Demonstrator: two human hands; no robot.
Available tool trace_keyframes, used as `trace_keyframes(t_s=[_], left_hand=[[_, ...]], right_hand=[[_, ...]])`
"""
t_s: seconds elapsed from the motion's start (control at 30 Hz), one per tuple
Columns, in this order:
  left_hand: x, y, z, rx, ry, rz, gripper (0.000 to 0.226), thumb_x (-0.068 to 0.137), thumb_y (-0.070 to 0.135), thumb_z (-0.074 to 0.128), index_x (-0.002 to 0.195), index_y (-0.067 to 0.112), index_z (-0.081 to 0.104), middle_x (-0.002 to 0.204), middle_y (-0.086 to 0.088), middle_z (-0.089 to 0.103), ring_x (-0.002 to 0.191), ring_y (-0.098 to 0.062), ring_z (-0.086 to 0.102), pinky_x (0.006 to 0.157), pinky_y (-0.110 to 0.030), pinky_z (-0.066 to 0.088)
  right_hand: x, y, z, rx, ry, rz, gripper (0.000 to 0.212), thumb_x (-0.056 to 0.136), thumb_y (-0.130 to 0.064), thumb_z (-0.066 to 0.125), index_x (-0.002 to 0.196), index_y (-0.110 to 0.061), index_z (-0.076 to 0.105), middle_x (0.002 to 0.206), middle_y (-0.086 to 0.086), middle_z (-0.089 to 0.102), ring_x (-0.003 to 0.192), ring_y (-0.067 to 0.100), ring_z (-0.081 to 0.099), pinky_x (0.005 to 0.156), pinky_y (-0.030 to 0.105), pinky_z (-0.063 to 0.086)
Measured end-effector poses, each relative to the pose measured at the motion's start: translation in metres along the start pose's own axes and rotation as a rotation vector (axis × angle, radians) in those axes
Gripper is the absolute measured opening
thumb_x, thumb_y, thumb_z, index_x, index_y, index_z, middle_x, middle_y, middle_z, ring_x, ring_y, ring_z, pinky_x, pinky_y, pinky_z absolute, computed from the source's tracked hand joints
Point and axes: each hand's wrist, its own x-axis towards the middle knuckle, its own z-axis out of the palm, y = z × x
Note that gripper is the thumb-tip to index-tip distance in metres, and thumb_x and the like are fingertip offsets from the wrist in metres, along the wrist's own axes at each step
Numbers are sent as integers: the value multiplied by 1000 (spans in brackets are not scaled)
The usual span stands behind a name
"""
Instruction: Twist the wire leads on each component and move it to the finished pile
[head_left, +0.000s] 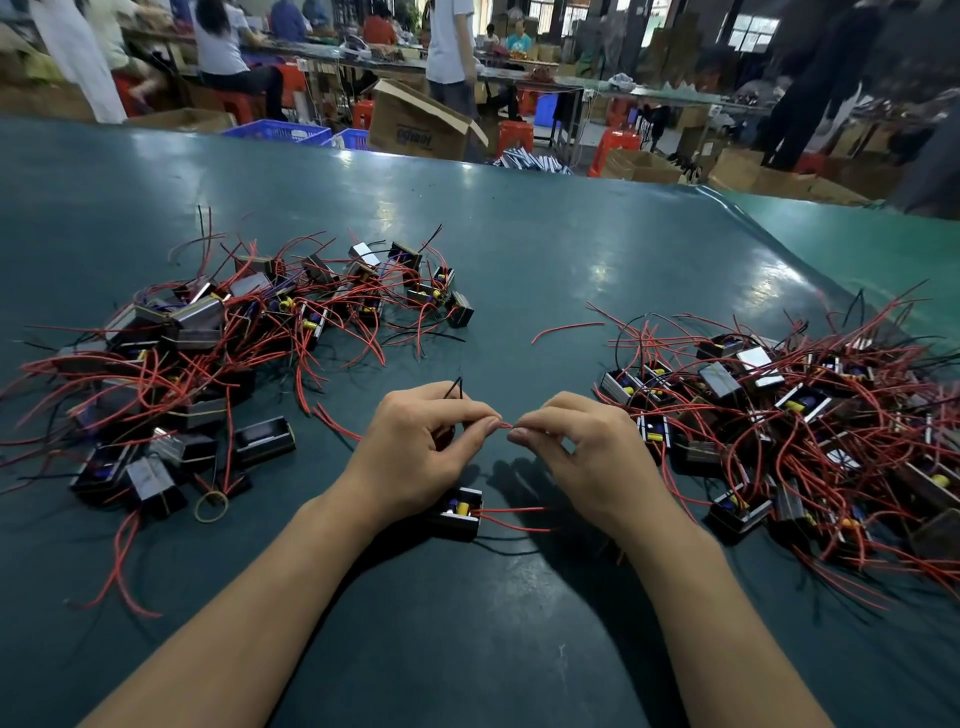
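Note:
A small black component (460, 512) with a yellow and blue part inside lies on the dark green table (519, 260) between my wrists. Red wire leads run from it to the right, under my right hand. My left hand (421, 447) and my right hand (582, 447) meet just above it. Both pinch the tip of one red wire lead (506, 425) between thumb and forefinger. A thin black lead (457, 387) sticks up behind my left hand. One pile of components (208, 338) with red and black wires lies to the left, another pile (789, 415) to the right.
A yellow rubber band (211, 505) lies by the left pile. A loose red wire (566, 330) rests mid-table. Beyond the table's far edge stand cardboard boxes (415, 124), blue crates (280, 132), red stools and several people at benches.

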Motion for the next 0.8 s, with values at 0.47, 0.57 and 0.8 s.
trace_keyframes(t_s=[0.47, 0.57, 0.8], left_hand=[[-1, 6, 8, 59, 142, 170, 9, 87, 11, 72, 93, 6, 77, 75, -4, 63, 58, -18, 56, 56, -31, 47], [-1, 2, 6, 86, 141, 153, 9, 87, 11, 72, 94, 8, 77, 74, -3, 63, 58, -14, 53, 56, -30, 47], [0, 2, 4, 86, 139, 89, 10, 86, 12, 70, 91, 6, 77, 73, -3, 63, 57, -16, 54, 56, -34, 48]], right_hand=[[13, -31, 2, 1648, -172, 1170, 27, 77, -16, 55, 51, -16, 50, 47, -7, 33, 37, 6, 30, 29, 15, 20], [11, -31, 6, 1136, 7, 989, 32, 89, -19, 63, 57, -13, 60, 45, -5, 45, 37, 7, 38, 33, 16, 26], [0, -22, 16, 35, 224, 146, 26, 91, -30, 63, 72, -12, 65, 64, -5, 60, 58, 16, 54, 57, 38, 47]])
